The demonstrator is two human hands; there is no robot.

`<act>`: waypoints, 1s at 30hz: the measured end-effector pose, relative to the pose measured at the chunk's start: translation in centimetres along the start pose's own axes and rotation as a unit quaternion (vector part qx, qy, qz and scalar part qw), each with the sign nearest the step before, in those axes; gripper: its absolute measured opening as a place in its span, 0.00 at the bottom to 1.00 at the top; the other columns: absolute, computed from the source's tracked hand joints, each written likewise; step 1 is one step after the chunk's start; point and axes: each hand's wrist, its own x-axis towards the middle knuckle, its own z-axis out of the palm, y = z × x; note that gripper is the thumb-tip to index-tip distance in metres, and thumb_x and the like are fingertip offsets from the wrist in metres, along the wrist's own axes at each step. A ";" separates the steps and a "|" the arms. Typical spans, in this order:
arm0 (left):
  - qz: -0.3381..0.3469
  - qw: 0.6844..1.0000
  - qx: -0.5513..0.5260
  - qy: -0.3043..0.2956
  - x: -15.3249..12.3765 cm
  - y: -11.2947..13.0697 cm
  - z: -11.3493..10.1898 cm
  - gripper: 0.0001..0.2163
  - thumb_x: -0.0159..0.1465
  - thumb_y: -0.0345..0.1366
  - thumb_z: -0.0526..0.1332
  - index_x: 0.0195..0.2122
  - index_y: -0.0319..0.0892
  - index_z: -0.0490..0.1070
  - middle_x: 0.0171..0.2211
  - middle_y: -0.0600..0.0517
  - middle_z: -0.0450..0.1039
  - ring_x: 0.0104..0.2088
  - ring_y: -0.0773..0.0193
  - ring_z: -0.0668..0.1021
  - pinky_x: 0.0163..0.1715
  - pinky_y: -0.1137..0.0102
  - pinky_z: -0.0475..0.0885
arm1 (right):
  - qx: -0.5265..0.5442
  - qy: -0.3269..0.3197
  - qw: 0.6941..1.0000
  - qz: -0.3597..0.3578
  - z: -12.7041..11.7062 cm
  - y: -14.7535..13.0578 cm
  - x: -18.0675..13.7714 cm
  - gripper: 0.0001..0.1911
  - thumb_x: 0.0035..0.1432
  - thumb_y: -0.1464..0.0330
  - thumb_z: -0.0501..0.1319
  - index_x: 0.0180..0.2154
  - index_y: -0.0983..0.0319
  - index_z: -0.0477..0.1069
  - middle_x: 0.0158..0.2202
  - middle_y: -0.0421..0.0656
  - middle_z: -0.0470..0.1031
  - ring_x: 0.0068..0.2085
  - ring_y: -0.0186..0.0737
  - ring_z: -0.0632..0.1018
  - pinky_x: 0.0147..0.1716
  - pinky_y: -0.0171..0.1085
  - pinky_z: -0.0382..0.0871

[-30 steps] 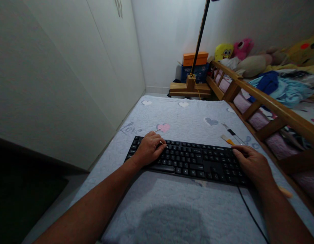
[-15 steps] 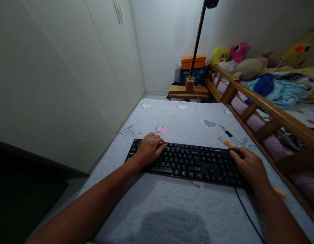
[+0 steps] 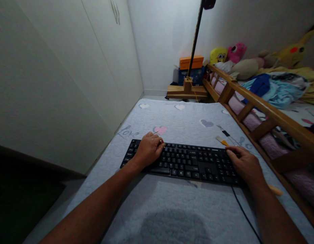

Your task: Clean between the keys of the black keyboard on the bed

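A black keyboard (image 3: 189,162) lies across a grey blanket (image 3: 177,115) printed with hearts. My left hand (image 3: 146,150) rests on the keyboard's left part, its fingers pinched shut on a thin stick (image 3: 160,141) whose pale tip touches the upper key rows. My right hand (image 3: 244,166) lies on the keyboard's right end, fingers flat over the keys and holding nothing. The keyboard's black cable (image 3: 244,215) runs from under that hand back toward me.
A small orange-handled brush (image 3: 221,140) and a thin black tool (image 3: 226,133) lie just beyond the keyboard's right end. A wooden bed rail (image 3: 260,105) borders the right side, white cupboard doors (image 3: 70,84) the left. A wooden stand base (image 3: 187,90) sits at the far end.
Both hands stay where they were on the keyboard. The view has shifted slightly, so everything sits a little further left in the picture.
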 end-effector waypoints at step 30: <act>0.020 1.000 -0.023 0.003 0.1 0.0 0.8 0.07 0.66 0.35 0.63 0.32 0.42 0.78 0.33 0.49 0.78 0.38 0.57 0.73 0.44 0.59 0.68 | 0.090 -0.118 0.948 -0.281 1.6 -16.5 -0.9 0.08 0.60 0.72 0.60 0.37 0.57 0.78 0.38 0.44 0.80 0.44 0.45 0.77 0.47 0.45 0.68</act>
